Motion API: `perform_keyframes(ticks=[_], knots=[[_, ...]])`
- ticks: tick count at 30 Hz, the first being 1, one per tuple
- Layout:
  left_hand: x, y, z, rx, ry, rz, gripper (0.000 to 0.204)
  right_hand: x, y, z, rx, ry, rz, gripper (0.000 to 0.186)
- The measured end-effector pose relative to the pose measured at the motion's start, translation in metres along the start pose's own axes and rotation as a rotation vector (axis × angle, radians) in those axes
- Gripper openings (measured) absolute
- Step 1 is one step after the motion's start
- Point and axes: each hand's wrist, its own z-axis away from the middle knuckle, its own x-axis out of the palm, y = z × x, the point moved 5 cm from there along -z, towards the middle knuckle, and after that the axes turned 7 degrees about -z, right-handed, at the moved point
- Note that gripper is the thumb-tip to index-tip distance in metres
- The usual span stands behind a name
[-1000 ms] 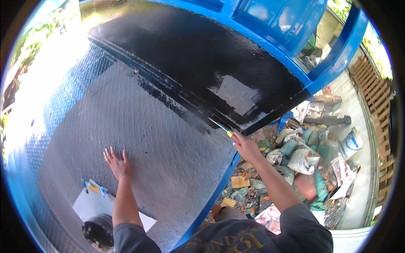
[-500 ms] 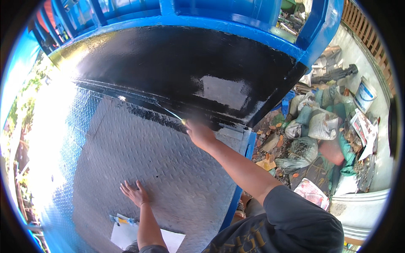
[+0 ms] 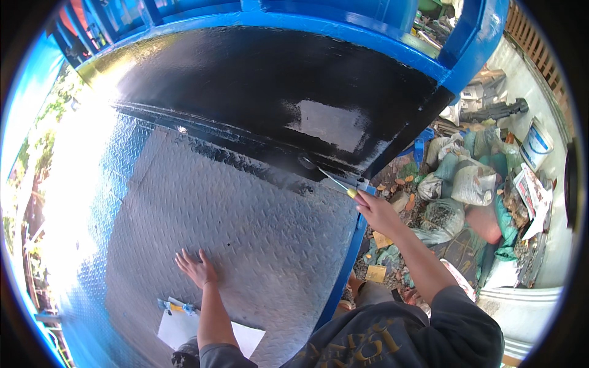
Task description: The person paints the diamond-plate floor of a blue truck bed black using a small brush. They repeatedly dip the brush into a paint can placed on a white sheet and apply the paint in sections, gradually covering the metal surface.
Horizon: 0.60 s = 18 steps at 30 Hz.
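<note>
My right hand (image 3: 374, 211) grips the handle of a paint roller (image 3: 351, 192), with a thin metal rod running to a dark roller head (image 3: 307, 162) on the black-painted strip (image 3: 257, 144) along the plate's upper edge. A sloping black panel (image 3: 239, 73) with a bare grey patch (image 3: 328, 126) lies beyond it. My left hand (image 3: 197, 267) rests with fingers spread on the grey checker plate (image 3: 233, 202). Below it lie a white sheet (image 3: 248, 337) and a small tool with yellow and blue parts (image 3: 175, 306), partly behind my forearm.
A blue metal frame (image 3: 362, 27) borders the black panel. Off the plate's right edge are filled sacks (image 3: 469, 184), debris, a white bucket (image 3: 535, 144) and a concrete wall (image 3: 549, 245) with a slatted fence (image 3: 534, 67). Bright glare covers the left side.
The roller moved left along the dark strip half a second ago and is now back to the right. My left hand stays on the plate; the view has shifted.
</note>
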Motion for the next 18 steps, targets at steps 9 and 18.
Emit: perform_keyframes(ticks=[9, 18], knots=[[0.002, 0.004, -0.002, 0.000, -0.013, -0.014, 0.079, 0.034, -0.015, -0.057, -0.189, 0.013, 0.196, 0.051], [-0.001, -0.003, -0.001, -0.018, 0.009, 0.043, 0.083, 0.136, -0.122, -0.211, -0.389, -0.047, 0.048, 0.050]])
